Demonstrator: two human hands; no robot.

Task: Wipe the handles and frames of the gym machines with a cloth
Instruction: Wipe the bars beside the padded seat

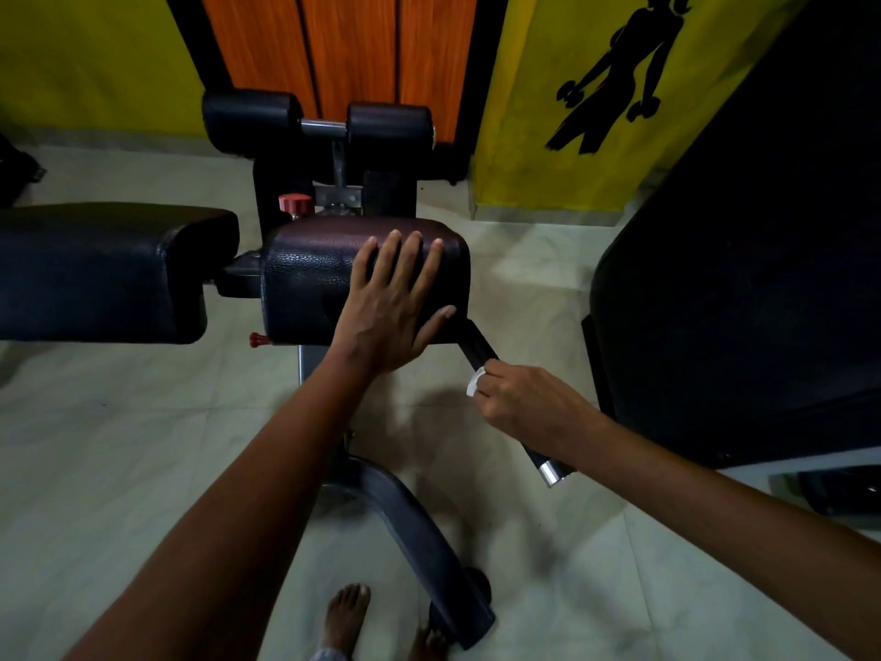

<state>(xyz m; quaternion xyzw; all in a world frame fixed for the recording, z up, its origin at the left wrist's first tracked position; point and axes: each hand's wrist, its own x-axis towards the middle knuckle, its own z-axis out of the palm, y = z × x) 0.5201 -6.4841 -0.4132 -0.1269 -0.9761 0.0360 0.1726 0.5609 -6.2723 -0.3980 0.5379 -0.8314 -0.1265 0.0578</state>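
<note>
I brace my left hand [398, 302], fingers flat, on the dark leather seat pad [310, 279]. My right hand [519, 403] closes its grip on the small white cloth [475, 380] around the black foam-covered handle bar [476, 343]. Handle wiping is likely underway; next stroke should run toward the chrome end cap [553, 472].

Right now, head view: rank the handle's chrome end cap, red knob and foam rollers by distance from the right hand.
1. chrome end cap: just below the right hand, on the handle it grips.
2. red knob: up-left, behind the seat pad.
3. foam rollers: farthest, by the orange door.
</note>
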